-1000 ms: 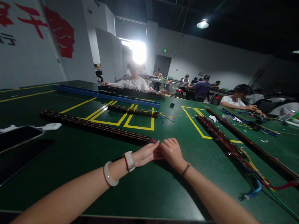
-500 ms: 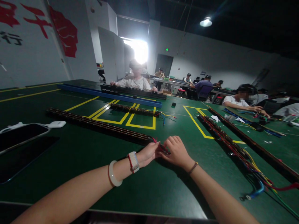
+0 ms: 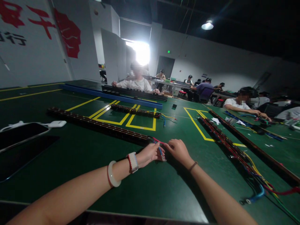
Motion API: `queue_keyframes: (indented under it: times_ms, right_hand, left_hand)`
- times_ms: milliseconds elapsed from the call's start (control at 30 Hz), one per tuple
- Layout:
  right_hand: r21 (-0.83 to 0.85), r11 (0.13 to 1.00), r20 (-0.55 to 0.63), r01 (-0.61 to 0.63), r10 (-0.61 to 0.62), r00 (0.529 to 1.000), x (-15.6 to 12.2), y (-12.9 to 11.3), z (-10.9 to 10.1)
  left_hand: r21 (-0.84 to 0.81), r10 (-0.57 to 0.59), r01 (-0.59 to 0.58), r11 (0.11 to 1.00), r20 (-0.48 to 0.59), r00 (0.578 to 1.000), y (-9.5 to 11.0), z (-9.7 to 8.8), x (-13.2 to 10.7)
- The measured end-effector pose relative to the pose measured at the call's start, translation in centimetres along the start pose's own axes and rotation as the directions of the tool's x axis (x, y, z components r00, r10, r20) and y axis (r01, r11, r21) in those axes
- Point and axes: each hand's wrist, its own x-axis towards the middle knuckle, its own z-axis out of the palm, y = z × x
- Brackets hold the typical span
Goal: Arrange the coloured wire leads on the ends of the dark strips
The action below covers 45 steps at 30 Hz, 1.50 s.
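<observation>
A long dark bar with copper-coloured strips (image 3: 100,125) lies slantwise on the green table, its near right end beside my hands. From that end come a red wire (image 3: 158,141) and a blue wire (image 3: 160,150). My left hand (image 3: 148,153), with a watch and a pale bangle on its arm, is closed around the blue wire, whose tip hangs below the fingers. My right hand (image 3: 180,151) is closed in a pinch at the free end of the red wire, which is drawn fairly straight. The tip of the red wire is hidden by the fingers.
On the right lie a wired bar (image 3: 225,142) with loose coloured leads and a long brown bar (image 3: 248,137). A shorter bar (image 3: 134,110) sits beyond, before a blue rail (image 3: 112,95). Phone (image 3: 22,134) at left. People (image 3: 138,82) work across the table.
My hands have moved slightly apart. The right hand has drawn the red wire out to the right, while the blue wire now shows in my left fingers.
</observation>
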Motion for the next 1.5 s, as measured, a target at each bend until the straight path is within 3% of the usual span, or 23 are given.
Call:
queue_keyframes:
  times_ms: [367,567,733,833,967,1167,1333,1500]
  right_hand:
    - [-0.131,0.989,-0.055,-0.072,0.066,0.996,2.2,1.3,1.8]
    - [-0.019,0.996,-0.083,-0.089,0.087,0.993,1.2,1.5,1.6]
    - [0.099,0.989,-0.145,-0.110,0.123,0.982,0.5,1.5,1.1]
    - [0.134,0.987,-0.180,-0.093,0.117,0.977,0.4,1.3,1.1]
    - [0.177,0.982,-0.165,-0.070,0.100,0.981,0.5,1.2,1.3]
    - [0.176,0.983,-0.144,-0.060,0.086,0.986,0.6,1.1,1.6]
    - [0.163,0.986,-0.149,-0.044,0.069,0.986,0.5,0.7,2.1]
    - [0.278,0.960,-0.133,-0.015,0.054,0.990,1.1,0.3,2.4]
  left_hand:
    - [-0.033,-0.049,0.049,0.998,0.017,0.999,0.3,-0.3,0.0]
    - [-0.100,-0.006,0.011,0.995,0.043,0.999,0.3,-0.1,-0.3]
    - [-0.063,0.053,-0.054,0.997,-0.014,0.998,-0.1,-0.2,-0.1]
    - [0.025,0.031,-0.030,0.999,-0.053,0.998,0.1,-0.2,-0.2]
    - [0.292,-0.025,0.052,0.955,-0.096,0.995,1.6,-0.6,-0.5]
    - [0.581,-0.139,0.118,0.805,-0.008,0.990,3.8,-2.0,-0.5]
    - [0.576,-0.079,0.027,0.817,0.067,0.995,2.6,-1.9,0.0]
    - [0.766,0.005,0.022,0.643,-0.033,0.999,1.7,-0.8,0.2]
